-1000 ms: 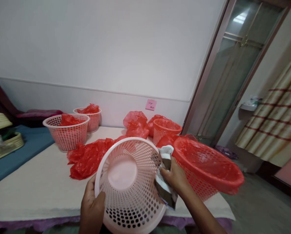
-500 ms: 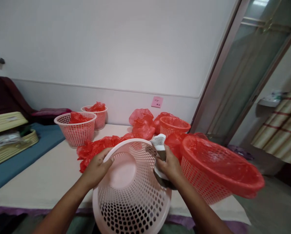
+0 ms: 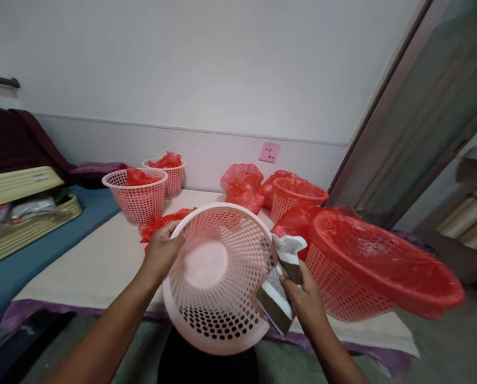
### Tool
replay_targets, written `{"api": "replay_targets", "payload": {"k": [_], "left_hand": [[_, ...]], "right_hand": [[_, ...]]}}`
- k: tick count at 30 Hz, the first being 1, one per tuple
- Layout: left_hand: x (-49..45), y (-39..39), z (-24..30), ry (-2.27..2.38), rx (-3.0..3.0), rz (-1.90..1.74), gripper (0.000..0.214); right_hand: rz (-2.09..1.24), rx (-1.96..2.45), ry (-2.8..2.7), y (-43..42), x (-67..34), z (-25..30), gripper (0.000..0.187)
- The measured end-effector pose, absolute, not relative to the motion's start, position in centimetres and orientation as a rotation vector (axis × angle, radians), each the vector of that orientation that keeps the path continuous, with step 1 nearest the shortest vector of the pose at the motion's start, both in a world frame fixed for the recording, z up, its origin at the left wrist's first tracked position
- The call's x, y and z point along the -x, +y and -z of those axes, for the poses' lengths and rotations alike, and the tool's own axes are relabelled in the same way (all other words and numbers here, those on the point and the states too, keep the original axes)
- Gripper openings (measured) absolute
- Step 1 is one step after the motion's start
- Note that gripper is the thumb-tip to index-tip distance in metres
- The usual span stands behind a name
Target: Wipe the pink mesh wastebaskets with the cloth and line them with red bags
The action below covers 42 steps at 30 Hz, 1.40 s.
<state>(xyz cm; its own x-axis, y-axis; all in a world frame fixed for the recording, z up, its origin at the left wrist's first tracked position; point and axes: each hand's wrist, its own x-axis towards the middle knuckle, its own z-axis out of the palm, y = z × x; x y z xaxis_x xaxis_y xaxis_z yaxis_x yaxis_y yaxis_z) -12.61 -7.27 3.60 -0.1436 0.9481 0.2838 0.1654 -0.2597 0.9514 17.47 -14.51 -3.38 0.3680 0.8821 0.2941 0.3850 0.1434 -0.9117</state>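
Two hands hold one pale pink basket (image 3: 218, 277) up in the air, just past the near edge of the big white worktop (image 3: 102, 261). That worktop is the biggest thing, and it runs back to the wall.

Next in size is the wide red basket (image 3: 366, 277) with a red bag lining it. It sits just to the right of the pale pink basket and sticks out over the worktop's right edge. So there is little room on that side. The left side has more open room.

The pale pink basket is tipped so its open mouth faces the person. Its round bottom points away, toward the wall.

Smaller pink baskets (image 3: 136, 194) with red bags in them stand far back on the left, and one more red basket (image 3: 296, 197) stands back on the right. Loose red bags (image 3: 242, 186) lie between them.

The left hand (image 3: 162, 253) has a closed grip on the basket's upper left rim. The right hand (image 3: 304, 296) has a closed grip on a folded cloth (image 3: 282, 282), white and dark, and presses it against the basket's right rim. Both hands are equally near the basket, one on each side.
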Motion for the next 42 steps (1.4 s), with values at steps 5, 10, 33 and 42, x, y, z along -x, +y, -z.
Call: {"api": "replay_targets", "payload": {"k": [5, 10, 33, 42], "left_hand": [[12.1, -6.5, -3.7, 1.268, -1.351, -1.523, 0.034], [11.4, -6.1, -4.1, 1.256, -1.231, -1.609, 0.034], [8.3, -9.2, -1.9, 1.213, -0.839, -1.801, 0.031], [8.0, -9.8, 0.0, 1.075, -0.823, -1.786, 0.061]], "right_hand": [[-0.531, 1.459, -1.161, -15.3, -17.1, 5.4, 0.055], [-0.382, 1.475, -1.292, -15.9, -16.5, 5.9, 0.048], [0.275, 1.051, -2.186, -17.5, -5.4, 3.1, 0.058], [0.242, 1.078, -2.312, -17.6, -12.9, 5.7, 0.063]]}}
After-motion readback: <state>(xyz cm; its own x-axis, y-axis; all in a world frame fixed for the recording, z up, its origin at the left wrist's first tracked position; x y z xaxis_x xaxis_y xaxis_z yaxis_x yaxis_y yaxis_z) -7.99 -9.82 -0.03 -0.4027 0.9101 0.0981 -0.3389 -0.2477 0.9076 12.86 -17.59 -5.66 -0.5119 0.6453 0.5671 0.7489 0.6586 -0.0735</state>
